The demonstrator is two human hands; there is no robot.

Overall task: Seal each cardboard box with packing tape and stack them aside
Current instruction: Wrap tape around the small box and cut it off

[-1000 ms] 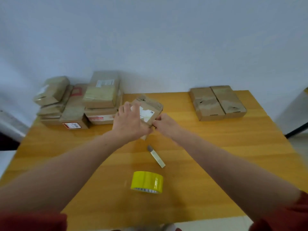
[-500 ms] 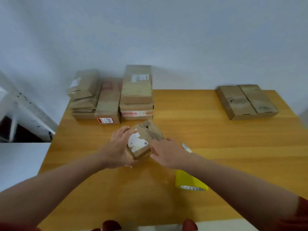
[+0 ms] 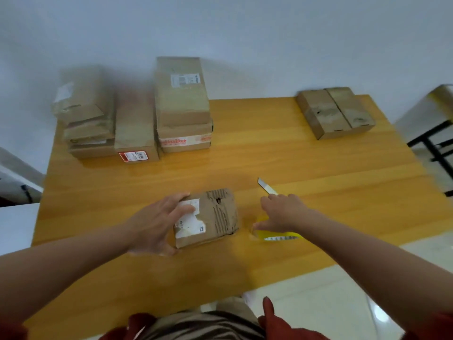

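One small cardboard box (image 3: 210, 217) lies flat on the wooden table (image 3: 269, 155) under my left hand (image 3: 157, 224). My left fingers curl over its far left corner and across a torn white label, and my thumb hooks its near edge, so I am gripping it. The box top is creased and ridged, with a small dark hole.

Just right of the box, my right hand (image 3: 282, 213) is spread wide over a yellow roll of packing tape (image 3: 279, 235) and holds nothing. The thumb reaches toward the roll's left side; I cannot tell whether it touches. Just beyond my right fingertips lies a small cutter (image 3: 266, 187), its pale blade pointing away from me.

Well beyond my left fingers, a cluster of stacked boxes (image 3: 182, 104) fills the table's far left corner against the wall. They are brown, some with white labels, one with a red label, one banded in red-printed tape. The leftmost ones are blurred. Well beyond my right fingers, two brown boxes (image 3: 335, 112) sit side by side, touching, at the far right corner.

The tabletop is glossy, honey-coloured wood with long grain lines. Behind it rises a plain pale wall (image 3: 245, 33). To the right of the table stands a dark metal frame (image 3: 431, 143), and a shiny pale floor (image 3: 318, 290) shows below the near edge.
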